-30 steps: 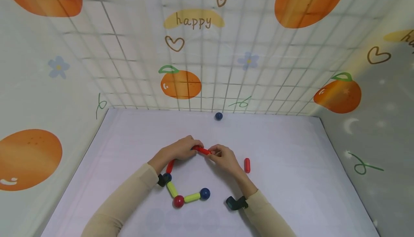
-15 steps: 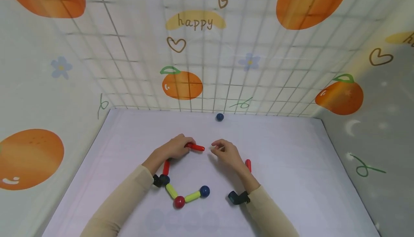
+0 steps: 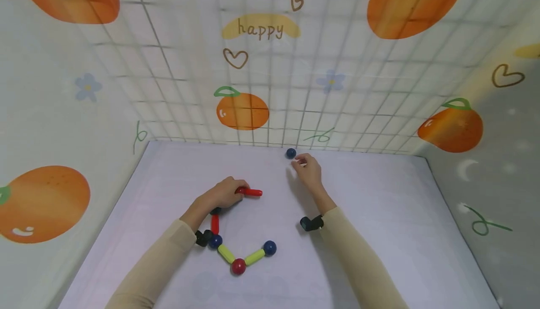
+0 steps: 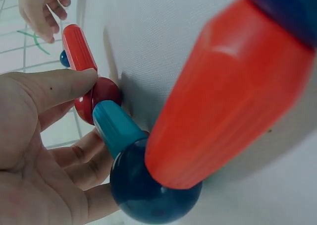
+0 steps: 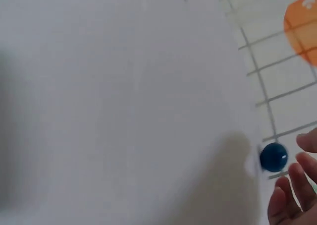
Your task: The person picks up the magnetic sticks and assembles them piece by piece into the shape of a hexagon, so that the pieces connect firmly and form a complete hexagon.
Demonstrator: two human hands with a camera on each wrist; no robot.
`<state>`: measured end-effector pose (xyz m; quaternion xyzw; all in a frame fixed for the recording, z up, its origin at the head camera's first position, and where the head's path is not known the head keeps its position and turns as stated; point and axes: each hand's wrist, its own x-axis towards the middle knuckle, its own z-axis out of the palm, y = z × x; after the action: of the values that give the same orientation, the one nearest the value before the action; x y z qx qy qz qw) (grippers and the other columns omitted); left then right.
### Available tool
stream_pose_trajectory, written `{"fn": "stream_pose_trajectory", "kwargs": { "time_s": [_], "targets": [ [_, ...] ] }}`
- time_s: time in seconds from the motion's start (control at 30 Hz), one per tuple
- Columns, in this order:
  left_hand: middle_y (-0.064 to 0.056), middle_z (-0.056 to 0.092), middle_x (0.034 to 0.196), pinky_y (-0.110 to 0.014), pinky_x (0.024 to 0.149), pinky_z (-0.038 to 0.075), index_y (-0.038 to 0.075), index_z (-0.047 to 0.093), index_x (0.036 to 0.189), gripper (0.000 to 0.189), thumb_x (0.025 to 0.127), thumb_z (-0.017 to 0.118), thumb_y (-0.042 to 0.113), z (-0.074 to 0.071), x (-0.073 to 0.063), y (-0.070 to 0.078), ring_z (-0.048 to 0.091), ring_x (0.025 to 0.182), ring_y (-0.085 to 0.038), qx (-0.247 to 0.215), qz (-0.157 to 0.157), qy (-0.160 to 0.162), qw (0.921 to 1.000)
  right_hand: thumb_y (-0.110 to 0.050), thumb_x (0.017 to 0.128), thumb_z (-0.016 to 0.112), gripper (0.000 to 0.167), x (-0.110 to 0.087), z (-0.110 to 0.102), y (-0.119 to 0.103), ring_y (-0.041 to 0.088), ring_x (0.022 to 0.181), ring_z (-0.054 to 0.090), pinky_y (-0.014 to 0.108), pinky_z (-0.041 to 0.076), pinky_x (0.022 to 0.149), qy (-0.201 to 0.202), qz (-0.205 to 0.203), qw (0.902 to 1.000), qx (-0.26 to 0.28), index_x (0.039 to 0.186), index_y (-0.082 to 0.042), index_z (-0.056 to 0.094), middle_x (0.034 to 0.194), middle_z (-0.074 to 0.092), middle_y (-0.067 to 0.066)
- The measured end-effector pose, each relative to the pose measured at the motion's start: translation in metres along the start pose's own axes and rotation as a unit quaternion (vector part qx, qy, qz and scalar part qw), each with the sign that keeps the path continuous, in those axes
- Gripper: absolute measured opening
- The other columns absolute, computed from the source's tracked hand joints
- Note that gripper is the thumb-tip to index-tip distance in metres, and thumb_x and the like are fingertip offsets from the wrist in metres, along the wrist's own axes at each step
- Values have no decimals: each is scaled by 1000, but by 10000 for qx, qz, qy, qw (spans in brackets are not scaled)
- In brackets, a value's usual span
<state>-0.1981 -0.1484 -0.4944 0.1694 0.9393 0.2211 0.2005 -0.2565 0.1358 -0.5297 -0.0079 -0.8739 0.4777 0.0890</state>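
Observation:
My left hand (image 3: 225, 193) grips a red ball (image 4: 107, 92) in a chain of sticks and balls; thumb and fingers close round it. A red stick (image 3: 253, 192) juts rightward from that ball with its far end bare. In the left wrist view, a teal stick (image 4: 117, 126) links the red ball to a dark blue ball (image 4: 153, 197), which meets another red stick (image 4: 228, 96). At the table's back, my right hand (image 3: 309, 170) holds nothing, fingers loosely bent, just short of a loose blue ball (image 3: 291, 153). The right wrist view shows a gap between them.
Nearer me, the chain runs through a blue ball (image 3: 215, 241), a yellow-green stick (image 3: 226, 253), a red ball (image 3: 238, 266) and a second yellow-green stick (image 3: 255, 257) to an end blue ball (image 3: 270, 248). A patterned curtain (image 3: 270, 74) rises behind the white table (image 3: 379, 215).
My right hand has left the red stick's end and moved away toward the loose blue ball. My left hand has shifted slightly left with the chain. The loose red stick has gone from view.

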Motion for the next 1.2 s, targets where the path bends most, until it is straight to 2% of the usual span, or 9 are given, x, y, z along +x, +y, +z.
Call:
{"fn": "stream_pose_trajectory", "kwargs": {
  "time_s": [0.13, 0.23, 0.4, 0.53, 0.67, 0.97, 1.1, 1.2],
  "targets": [
    [-3, 58, 99, -38, 80, 46, 17, 69, 124, 29, 95, 65, 13, -1, -2, 0, 50, 91, -21, -2, 28, 23, 10000, -17, 92, 70, 33, 11, 6, 4, 34, 97, 64, 44, 50, 82, 116, 413, 9985, 351, 119, 1, 66, 106, 65, 18],
    [-3, 58, 100, -39, 81, 46, 18, 69, 124, 29, 96, 65, 13, -1, -3, -1, 50, 91, -21, -12, 48, 8, 10000, -20, 93, 70, 40, 17, 11, 7, 34, 103, 62, 44, 50, 84, 137, 637, 9972, 372, 127, 1, 62, 113, 63, 20],
    [-3, 58, 100, -39, 82, 46, 19, 69, 124, 29, 95, 66, 14, -3, -3, -3, 50, 92, -21, -65, 23, 13, 10000, -31, 92, 72, 51, 21, 17, 3, 34, 109, 55, 46, 41, 94, 221, 937, 9953, 61, 132, -2, 60, 116, 63, 21],
    [-3, 58, 101, -40, 83, 46, 17, 69, 124, 30, 95, 67, 13, -3, -3, -2, 50, 93, -22, -171, 52, 19, 9998, -37, 91, 71, 51, 23, 21, -2, 36, 110, 49, 50, 32, 97, 284, 1108, 9930, -307, 130, -6, 62, 113, 64, 19],
    [-3, 58, 100, -39, 82, 47, 17, 69, 125, 30, 95, 68, 13, -3, -3, -3, 50, 93, -22, -241, 35, 27, 9997, -39, 91, 70, 49, 22, 24, -5, 36, 109, 47, 49, 32, 96, 328, 1234, 9902, -564, 129, -8, 63, 111, 64, 16],
    [-2, 56, 99, -37, 80, 46, 18, 69, 125, 30, 95, 68, 14, -2, -5, -2, 50, 92, -22, -254, -61, 26, 9997, -35, 92, 70, 44, 22, 26, -7, 36, 104, 47, 49, 33, 91, 352, 1181, 9894, -762, 127, -10, 66, 103, 63, 15],
    [-3, 56, 99, -37, 80, 46, 17, 69, 124, 29, 95, 68, 13, -2, -5, -1, 50, 91, -22, -282, -5, 46, 9996, -32, 92, 71, 42, 21, 25, -8, 36, 102, 46, 50, 33, 90, 420, 1105, 9910, -624, 126, -9, 67, 102, 61, 16],
    [-3, 56, 99, -37, 79, 46, 18, 69, 123, 29, 95, 68, 14, -2, -6, -2, 50, 91, -21, -229, -53, 37, 9997, -32, 92, 71, 43, 19, 24, -8, 35, 103, 48, 49, 35, 90, 274, 1068, 9930, -420, 128, -8, 65, 106, 61, 17]
  ]
}}
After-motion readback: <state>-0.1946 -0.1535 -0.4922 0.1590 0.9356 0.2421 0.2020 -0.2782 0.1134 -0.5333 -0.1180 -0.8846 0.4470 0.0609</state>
